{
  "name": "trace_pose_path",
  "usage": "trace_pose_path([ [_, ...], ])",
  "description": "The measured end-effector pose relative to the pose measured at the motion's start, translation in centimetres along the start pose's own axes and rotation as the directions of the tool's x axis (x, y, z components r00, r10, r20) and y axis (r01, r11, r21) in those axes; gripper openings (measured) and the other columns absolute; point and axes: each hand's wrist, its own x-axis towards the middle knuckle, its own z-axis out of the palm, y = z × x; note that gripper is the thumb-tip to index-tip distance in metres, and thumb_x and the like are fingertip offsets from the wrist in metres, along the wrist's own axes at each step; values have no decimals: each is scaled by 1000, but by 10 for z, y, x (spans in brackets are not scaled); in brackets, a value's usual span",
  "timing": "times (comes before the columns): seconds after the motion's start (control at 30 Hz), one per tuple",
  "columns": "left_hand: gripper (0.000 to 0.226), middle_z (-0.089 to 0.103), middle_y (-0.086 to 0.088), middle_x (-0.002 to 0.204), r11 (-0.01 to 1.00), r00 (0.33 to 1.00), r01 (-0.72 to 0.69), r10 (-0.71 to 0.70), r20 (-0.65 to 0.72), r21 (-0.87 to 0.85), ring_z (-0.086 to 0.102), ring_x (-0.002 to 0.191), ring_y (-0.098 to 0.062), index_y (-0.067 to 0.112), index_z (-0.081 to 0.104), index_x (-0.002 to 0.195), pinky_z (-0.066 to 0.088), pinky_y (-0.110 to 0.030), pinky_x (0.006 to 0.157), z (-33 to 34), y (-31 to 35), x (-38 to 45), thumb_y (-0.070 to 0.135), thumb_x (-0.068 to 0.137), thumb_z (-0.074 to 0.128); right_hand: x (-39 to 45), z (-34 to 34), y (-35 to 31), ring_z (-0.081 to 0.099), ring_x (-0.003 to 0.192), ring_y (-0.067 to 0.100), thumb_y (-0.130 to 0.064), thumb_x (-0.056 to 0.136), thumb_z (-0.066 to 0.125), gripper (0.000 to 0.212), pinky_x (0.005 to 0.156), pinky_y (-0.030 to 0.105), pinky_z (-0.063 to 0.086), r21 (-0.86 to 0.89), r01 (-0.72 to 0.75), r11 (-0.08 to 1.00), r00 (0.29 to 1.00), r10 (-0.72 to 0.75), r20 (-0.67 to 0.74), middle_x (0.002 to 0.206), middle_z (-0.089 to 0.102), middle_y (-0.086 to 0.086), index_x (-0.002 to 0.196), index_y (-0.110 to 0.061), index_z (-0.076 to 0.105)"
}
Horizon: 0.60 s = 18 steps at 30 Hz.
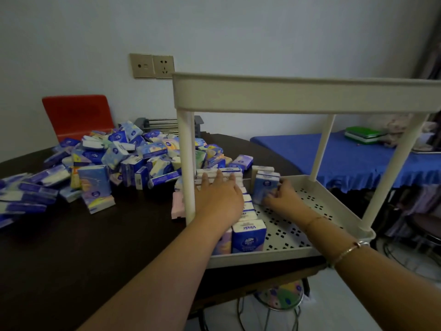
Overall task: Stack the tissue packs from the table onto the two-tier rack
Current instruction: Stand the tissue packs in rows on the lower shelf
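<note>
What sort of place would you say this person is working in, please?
Probably a room in a home: a dark wooden table against a plain wall with beige wall sockets, a bed-like surface under a frilled blue cloth, and a red plastic chair back.

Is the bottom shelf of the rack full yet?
Not full. Packs line only the left side of the bottom shelf; bare dotted floor shows on the right.

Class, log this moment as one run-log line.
stage: filling lower tier | left hand: flat on pack row | right hand: gripping upright pack | pile: on table
</note>
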Motion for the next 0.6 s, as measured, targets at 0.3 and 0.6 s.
trace_pose_path([
  [0.3, 50, -2, 0, 161, 1000, 1000, -8, 8, 20, -6, -6, 147, -30, 29, 6, 153, -2, -49, 116, -3, 1, -3, 31, 104, 17, 13, 15, 10, 45, 121, 28, -42, 89, 47, 47, 106, 45, 34, -487, 107, 867, 987, -32, 158, 133, 50, 8, 131, -20, 49],
  [0.6, 49, 3, 0, 161, 999, 1000, -10, 9, -11, -37, -2, 147, -30, 30, 11, 152, 1, -51, 117, 0, -1, 1, 32, 104, 18, 10, 12, 5, 47, 117, 25, -38, 92, 47, 41, 101, 39, 38, -524, 133, 841, 984, -47, 174, 131, 51, 9, 126, -16, 53],
])
